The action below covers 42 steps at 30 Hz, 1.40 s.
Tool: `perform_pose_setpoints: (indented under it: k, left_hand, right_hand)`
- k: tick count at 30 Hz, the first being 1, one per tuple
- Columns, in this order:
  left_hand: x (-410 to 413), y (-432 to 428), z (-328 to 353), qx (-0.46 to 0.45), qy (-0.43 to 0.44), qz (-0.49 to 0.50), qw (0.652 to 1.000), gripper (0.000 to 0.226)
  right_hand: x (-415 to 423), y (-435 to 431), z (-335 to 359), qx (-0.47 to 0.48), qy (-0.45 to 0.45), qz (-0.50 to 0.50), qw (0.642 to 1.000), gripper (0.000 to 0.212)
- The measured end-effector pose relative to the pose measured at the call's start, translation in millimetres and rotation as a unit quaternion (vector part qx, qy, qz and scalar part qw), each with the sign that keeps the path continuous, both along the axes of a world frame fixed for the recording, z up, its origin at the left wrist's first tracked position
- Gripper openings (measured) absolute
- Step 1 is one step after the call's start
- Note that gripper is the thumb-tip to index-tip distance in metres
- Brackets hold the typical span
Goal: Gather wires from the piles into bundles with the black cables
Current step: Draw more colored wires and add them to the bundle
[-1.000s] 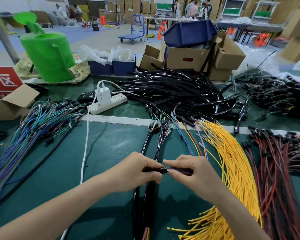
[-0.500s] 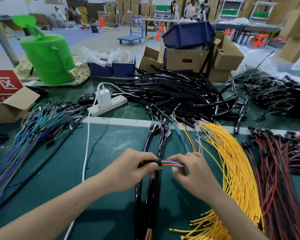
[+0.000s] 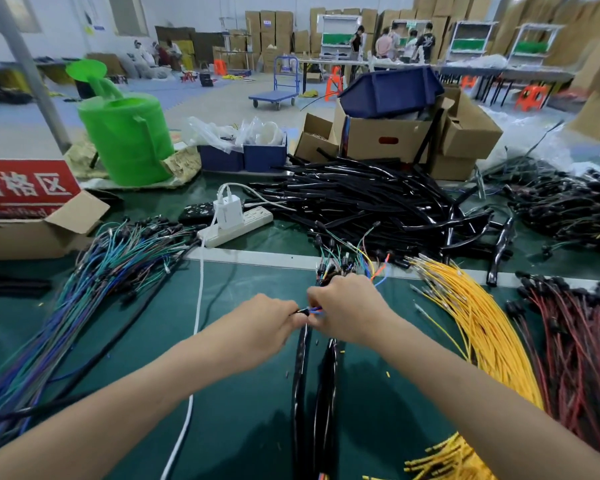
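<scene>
Head view, sole view available.

The left hand (image 3: 267, 323) and right hand (image 3: 347, 306) are close together over the middle of the green mat (image 3: 136, 358), nearly touching. The left hand pinches the end of a black cable (image 3: 300, 368), which hangs down toward the person. It lies beside a second black cable (image 3: 328, 393) on the mat. The right hand is curled round a few coloured wires (image 3: 316, 309), blue and orange, at the point where they meet the cable end. Their far tips (image 3: 378, 275) fan out beyond the knuckles.

Judgement: the cable end is pinched to keep it steady while the other hand lays the wires along it. The close spacing suits that fine work. Whether the wires are already fastened cannot be told, as the fingers hide the joint.

Supplies sit in an arc round the work area, presumably for easy reach:
- The yellow wires (image 3: 482, 323) are just right of the hands.
- The red wires (image 3: 575, 358) are further right.
- The blue-green wires (image 3: 84, 289) are well to the left.
- The heap of black cables (image 3: 361, 206) is at the back.

A power strip (image 3: 236, 225) sits behind the mat, and its white cord (image 3: 198, 306) trails forward left of the hands. The cord could snag on loose wires.
</scene>
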<state>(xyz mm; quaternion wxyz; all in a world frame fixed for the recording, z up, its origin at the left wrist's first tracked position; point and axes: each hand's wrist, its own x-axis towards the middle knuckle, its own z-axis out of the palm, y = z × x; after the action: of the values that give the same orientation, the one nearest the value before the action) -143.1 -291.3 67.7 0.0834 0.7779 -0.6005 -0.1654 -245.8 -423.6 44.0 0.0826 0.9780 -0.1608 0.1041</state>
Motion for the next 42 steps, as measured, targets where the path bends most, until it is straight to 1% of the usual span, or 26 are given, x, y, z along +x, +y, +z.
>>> perform_pose_setpoints:
  k: [1, 3, 4, 5, 8, 10, 12, 14, 17, 20, 22, 24, 27, 29, 31, 32, 33, 34, 35, 36, 37, 38, 39, 40, 42]
  left_hand:
    - [-1.0, -1.4, -1.3, 0.02, -0.017, -0.003, 1.0, 0.036]
    - [-1.6, -4.5, -3.4, 0.047, -0.044, -0.007, 0.998, 0.031]
    - [-1.1, -5.3, -3.8, 0.052, -0.055, -0.011, 0.997, 0.03]
    - [0.0, -5.6, -4.3, 0.047, -0.059, -0.016, 0.997, 0.03]
    - [4.9, -1.3, -4.8, -0.011, -0.018, -0.034, 0.999, 0.033]
    - [7.9, 5.1, -3.2, -0.047, 0.024, -0.035, 0.998, 0.033]
    - [9.9, 12.7, -1.2, -0.063, 0.072, -0.023, 0.995, 0.032]
    - [10.2, 17.4, 0.3, -0.067, 0.098, -0.02, 0.993, 0.031]
    - [4.3, 14.5, 5.7, -0.057, 0.105, -0.017, 0.993, 0.032]
    - [-1.3, 3.0, 17.2, -0.083, 0.097, -0.003, 0.992, 0.033]
    - [-1.9, -6.1, 25.8, -0.12, 0.088, 0.008, 0.989, 0.034]
    - [-1.9, -12.7, 32.0, -0.15, 0.082, 0.014, 0.985, 0.035]
    - [-2.9, -15.8, 32.8, -0.153, 0.083, 0.019, 0.985, 0.033]
    - [-4.9, -14.2, 30.5, -0.155, 0.076, 0.014, 0.985, 0.034]
    - [-5.7, -10.5, 28.8, -0.17, 0.069, 0.004, 0.983, 0.035]
    - [-5.0, -8.3, 28.1, -0.175, 0.069, 0.003, 0.982, 0.036]
    - [-3.9, -6.0, 28.1, -0.177, 0.073, 0.007, 0.981, 0.037]
    - [-2.5, -3.7, 27.9, -0.174, 0.079, 0.014, 0.982, 0.038]
    - [-1.2, -1.8, 27.5, -0.164, 0.082, 0.024, 0.983, 0.039]
    - [0.0, -0.2, 26.6, -0.151, 0.082, 0.032, 0.985, 0.039]
    - [1.2, 1.2, 25.1, -0.136, 0.082, 0.038, 0.987, 0.039]
    - [2.2, 2.0, 23.7, -0.122, 0.081, 0.042, 0.988, 0.039]
    - [3.1, 2.5, 22.6, -0.11, 0.079, 0.044, 0.99, 0.038]
    - [4.1, 2.9, 21.6, -0.1, 0.077, 0.044, 0.991, 0.038]
    - [5.2, 2.8, 20.8, -0.087, 0.074, 0.04, 0.993, 0.036]
  right_hand:
    - [3.1, 5.3, -1.9, 0.006, 0.014, 0.01, 1.0, 0.03]
    - [6.6, 15.0, -4.5, 0.028, 0.028, 0.026, 0.999, 0.02]
    - [7.3, 18.0, -6.2, 0.054, 0.018, 0.026, 0.998, 0.013]
    - [7.2, 19.0, -8.3, 0.081, 0.002, 0.024, 0.996, 0.012]
    - [0.3, 3.8, -12.0, 0.151, -0.045, 0.02, 0.987, 0.021]
    - [-10.9, -18.5, -11.3, 0.179, -0.072, 0.019, 0.981, 0.018]
    - [-24.7, -42.0, -12.7, 0.182, -0.115, 0.013, 0.977, 0.015]
    - [-33.3, -54.7, -15.5, 0.162, -0.147, -0.003, 0.976, 0.025]
    - [-29.0, -57.7, -8.7, 0.052, -0.161, -0.007, 0.986, 0.035]
    - [-16.3, -53.4, 23.6, -0.041, -0.145, 0.003, 0.989, 0.039]
    - [-8.2, -46.8, 43.8, -0.085, -0.145, 0.026, 0.985, 0.039]
    - [-1.7, -29.9, 57.4, -0.104, -0.145, 0.049, 0.983, 0.034]
    - [2.2, -6.3, 56.2, -0.113, -0.142, 0.086, 0.98, 0.023]
    - [0.2, 0.0, 52.2, -0.082, -0.149, 0.09, 0.981, 0.013]
    - [-3.3, -6.2, 47.4, -0.036, -0.162, 0.054, 0.985, 0.019]
    - [-5.8, -13.6, 45.7, 0.035, -0.141, 0.018, 0.989, 0.017]
    - [-9.3, -21.5, 43.9, 0.141, -0.123, -0.008, 0.982, 0.013]
    - [-13.5, -29.2, 42.4, 0.236, -0.127, -0.021, 0.963, 0.011]
    - [-17.6, -34.9, 41.4, 0.296, -0.136, -0.026, 0.945, 0.01]
    - [-20.5, -38.0, 40.5, 0.305, -0.132, -0.032, 0.943, 0.014]
    - [-22.1, -40.1, 39.1, 0.278, -0.109, -0.039, 0.953, 0.018]
    - [-22.2, -41.4, 38.2, 0.214, -0.078, -0.047, 0.973, 0.02]
    - [-21.9, -41.2, 37.8, 0.126, -0.051, -0.054, 0.989, 0.024]
    - [-21.6, -40.1, 39.0, 0.042, -0.035, -0.055, 0.997, 0.028]
    - [-20.9, -36.4, 46.3, -0.058, -0.025, -0.022, 0.998, 0.03]
